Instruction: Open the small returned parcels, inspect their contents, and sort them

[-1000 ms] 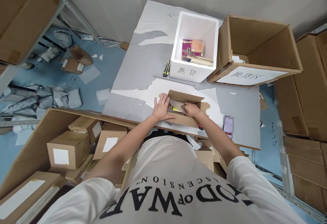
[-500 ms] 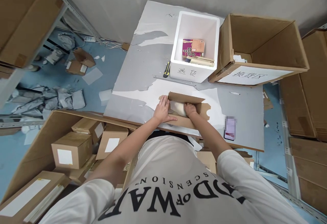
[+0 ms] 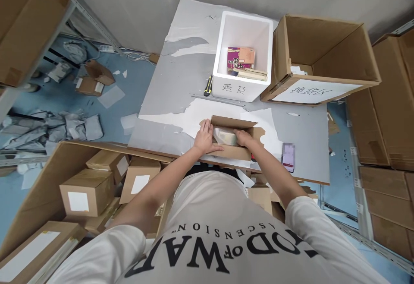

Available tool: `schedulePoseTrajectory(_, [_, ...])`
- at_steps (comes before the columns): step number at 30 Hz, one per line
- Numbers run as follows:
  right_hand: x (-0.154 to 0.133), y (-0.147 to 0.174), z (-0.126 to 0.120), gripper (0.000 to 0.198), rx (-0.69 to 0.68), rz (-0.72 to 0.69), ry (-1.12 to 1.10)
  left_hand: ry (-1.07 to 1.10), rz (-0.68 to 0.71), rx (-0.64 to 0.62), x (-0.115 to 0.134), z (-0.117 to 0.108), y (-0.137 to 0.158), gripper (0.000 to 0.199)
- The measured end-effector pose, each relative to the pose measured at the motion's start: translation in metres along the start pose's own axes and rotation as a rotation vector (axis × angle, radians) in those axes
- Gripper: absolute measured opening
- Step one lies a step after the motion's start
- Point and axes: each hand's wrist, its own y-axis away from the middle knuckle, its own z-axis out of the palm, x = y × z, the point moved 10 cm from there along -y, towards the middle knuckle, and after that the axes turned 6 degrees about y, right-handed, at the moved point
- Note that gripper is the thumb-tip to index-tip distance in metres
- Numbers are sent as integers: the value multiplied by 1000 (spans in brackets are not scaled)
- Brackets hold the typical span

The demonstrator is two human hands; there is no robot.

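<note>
**Both hands at a small open box, a wrapped item between them**

Nearest, at left below the table's edge, a large carton (image 3: 35,184) holds closed brown boxes (image 3: 86,189) with white labels. At the near edge of the table (image 3: 155,89), the small cardboard box (image 3: 232,152) lies open on torn white paper (image 3: 194,115). The left hand (image 3: 203,138) is spread over its left end, fingers extended and thumb along the near flap, seemingly steadying it. The right hand (image 3: 243,138) reaches into the right end with fingers curled; whether they grip or merely press cannot be told. The item, in pale, partly clear wrapping (image 3: 224,136), sits inside the box, between the hands.

The step in hand looks like handling this item within the box. The next move would call for the left hand to keep the box from sliding and the right to get a sure hold or settle the item, without tearing the wrapping.

A phone (image 3: 288,158) lies to the right, well apart from the box. Farther off, a utility knife (image 3: 208,86) lies just beside a white foam box (image 3: 239,96) with books (image 3: 241,57) inside; to its right stands an open cardboard carton (image 3: 280,55) with a handwritten sign (image 3: 317,92).
</note>
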Motion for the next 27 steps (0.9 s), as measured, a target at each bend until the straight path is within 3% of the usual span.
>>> schedulePoseTrajectory(4, [-7, 18, -26, 54, 97, -71, -39, -22, -24, -21, -1, -6, -1, 121])
schedulePoseTrajectory(8, [-19, 53, -78, 44, 334, -237, -67, -12, -87, -32, -1, -15, -2, 108])
schedulePoseTrajectory(11, [-23, 85, -118, 40, 461, -302, -24, 52, -115, 66, 8, -40, -7, 96])
schedulePoseTrajectory(14, [-29, 114, -150, 40, 520, -347, 69, 149, 52, 158, 41, -72, -16, 88])
schedulePoseTrajectory(17, [-35, 137, -175, 41, 552, -358, 164, 263, 266, 77, 81, -89, -25, 70])
schedulePoseTrajectory(19, [-38, 149, -192, 43, 606, -368, 192, 335, 303, -3, 94, -90, -29, 47])
schedulePoseTrajectory(21, [-39, 163, -207, 44, 712, -373, 162, 420, 266, -28, 95, -88, -32, 35])
schedulePoseTrajectory(24, [-25, 187, -223, 43, 965, -319, -41, 683, 154, 21, 84, -81, -31, 38])
schedulePoseTrajectory(27, [5, 205, -206, 41, 1177, -140, -390, 1072, -34, 55, 63, -65, -22, 43])
